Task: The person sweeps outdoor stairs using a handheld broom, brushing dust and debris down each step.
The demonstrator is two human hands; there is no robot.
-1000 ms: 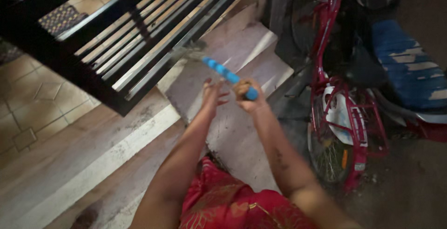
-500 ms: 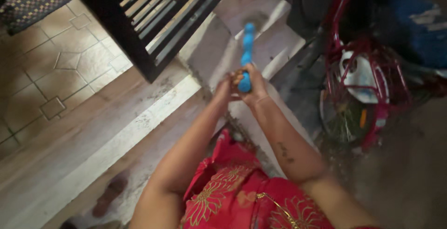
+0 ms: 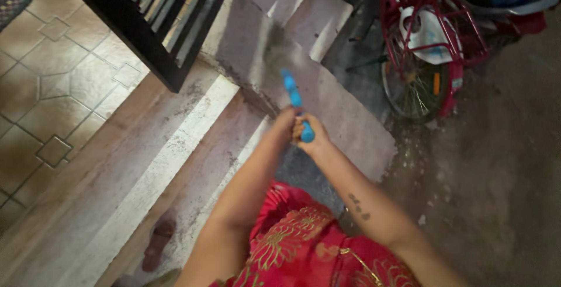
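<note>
The steps fall away under the person, dusty and streaked, and a slip looks like the biggest risk: feet are out of sight, the body leans forward, and a sandal lies loose on a lower tread where it could be trodden on. The black gate stands close on the upper left, and a wide swing could knock the broom against its bars. The red bicycle is parked just beside the ramp, near enough that a stroke to that side might catch its wheel. The broom points up and away over the ramp, its bristle end blurred; both hands meet at its blue handle. The right hand is wrapped tight around the lower end; the left hand presses alongside, though I cannot tell how far its fingers curl. The only container is the bicycle's wire rack, holding a white bag whose contents are hidden.
</note>
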